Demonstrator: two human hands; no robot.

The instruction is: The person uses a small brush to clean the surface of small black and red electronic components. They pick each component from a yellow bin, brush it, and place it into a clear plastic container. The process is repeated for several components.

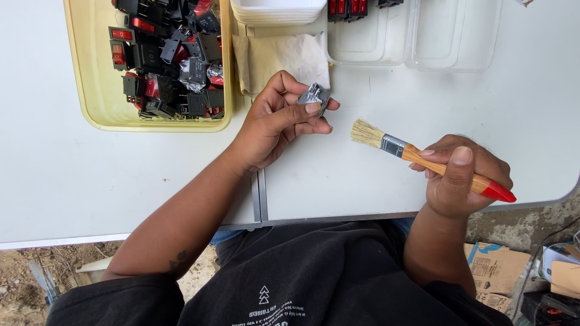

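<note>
My left hand (pixel 275 124) pinches a small rocker switch (pixel 315 96) in a shiny clear wrapper between thumb and fingers, held just above the white table (pixel 72 175). My right hand (pixel 460 178) grips a paintbrush (pixel 417 156) by its wooden handle with a red tip. The pale bristles point left toward the switch, a short gap apart from it. A yellow tray (pixel 90 102) at the upper left holds several black and red rocker switches.
A beige cloth (pixel 272 57) lies behind my left hand. A white tub (pixel 278 11) and clear plastic containers (pixel 423 36) stand along the far edge, one with red switches. Cardboard boxes (pixel 495 268) sit on the ground at lower right.
</note>
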